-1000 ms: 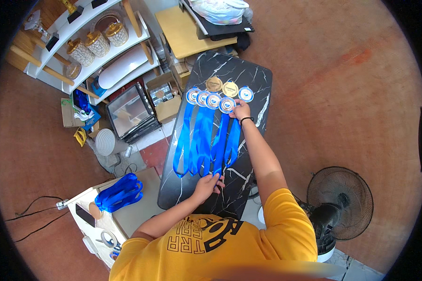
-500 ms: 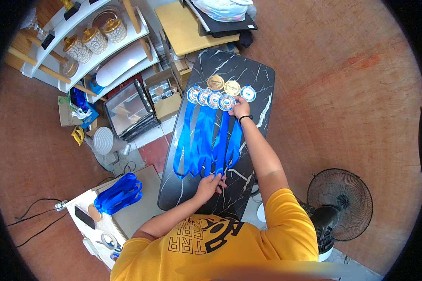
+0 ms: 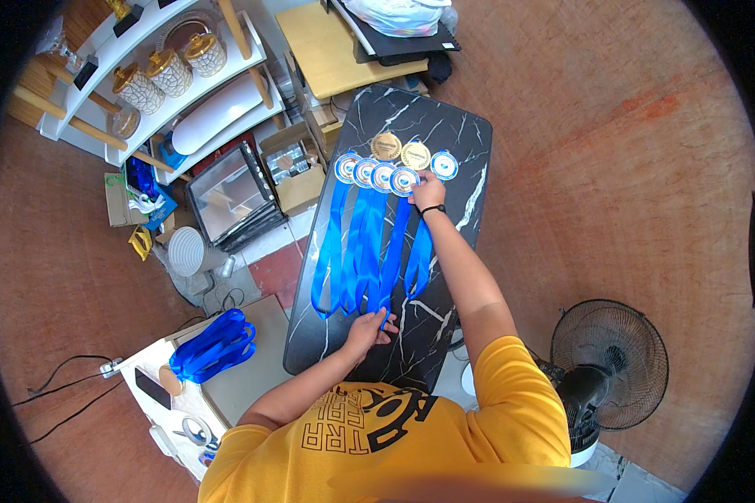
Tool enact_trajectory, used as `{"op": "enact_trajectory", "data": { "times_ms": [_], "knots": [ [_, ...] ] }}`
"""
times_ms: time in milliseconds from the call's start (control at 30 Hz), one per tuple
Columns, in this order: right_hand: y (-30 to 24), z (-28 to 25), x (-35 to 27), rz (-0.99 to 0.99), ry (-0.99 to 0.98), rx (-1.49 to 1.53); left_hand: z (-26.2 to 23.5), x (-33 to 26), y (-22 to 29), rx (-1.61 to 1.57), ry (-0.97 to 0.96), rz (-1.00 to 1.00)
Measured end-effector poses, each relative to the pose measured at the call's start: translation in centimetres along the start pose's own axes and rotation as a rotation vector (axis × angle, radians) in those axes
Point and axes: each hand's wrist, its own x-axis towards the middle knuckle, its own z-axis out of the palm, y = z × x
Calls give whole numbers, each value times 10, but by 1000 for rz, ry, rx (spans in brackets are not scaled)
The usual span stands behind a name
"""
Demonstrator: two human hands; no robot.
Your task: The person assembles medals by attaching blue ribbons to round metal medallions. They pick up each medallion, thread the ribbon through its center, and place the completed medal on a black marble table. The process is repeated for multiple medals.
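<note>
The edge of a round blue-and-white medal [image 3: 403, 181] is pinched by the right hand [image 3: 428, 191], its thumb and fingers drawn together at the medal's right side. The lower end of that medal's blue ribbon [image 3: 396, 243] is held by the left hand [image 3: 366, 334] near the middle of the black marbled table [image 3: 419, 113] — the fingers are loosely curled, with the ribbon caught at their tips. The ribbon is stretched between the two hands.

To the left of the held medal, three matching medals [image 3: 365, 173] are lined up in an overlapping row, their ribbons [image 3: 330, 251] laid down the table toward the person. Two gold-coloured medals [image 3: 386, 147] are placed just beyond the row, and a single blue-rimmed medal [image 3: 445, 165] is set to the right, its ribbon partly hidden by the right forearm.

On the beige cabinet [image 3: 247, 369] at the left, a looped bundle of blue ribbons [image 3: 213, 345] is laid — beside it a dark phone [image 3: 153, 390] and a roll of tape [image 3: 197, 431] are seen. A black fan [image 3: 614, 359] is stood at the right.
</note>
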Motion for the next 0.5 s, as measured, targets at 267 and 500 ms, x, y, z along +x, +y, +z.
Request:
{"op": "enact_trajectory", "data": {
  "times_ms": [267, 500],
  "knots": [
    [-6, 0, -3, -20, 30, -70, -10, 13, -9, -33, -13, -96],
    [4, 3, 2, -54, 40, -137, -11, 17, -12, -14, -30, -130]
  ]
}}
